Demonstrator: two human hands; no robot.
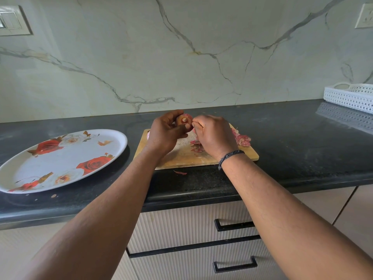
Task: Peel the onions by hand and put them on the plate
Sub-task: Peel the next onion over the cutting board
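gripping the onion (184,121) above the cutting board (187,156) with our left hand (166,134), we pinch its skin with our right hand (214,136). peels (242,139) lie at 3 o'clock, the plate (60,160) at 9 o'clock on the bench (292,138).

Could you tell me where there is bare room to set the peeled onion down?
The plate left of the cutting board holds nothing. Dark counter lies bare between the board and the white basket. The board is crowded: both hands work over it, and peels litter its right side.
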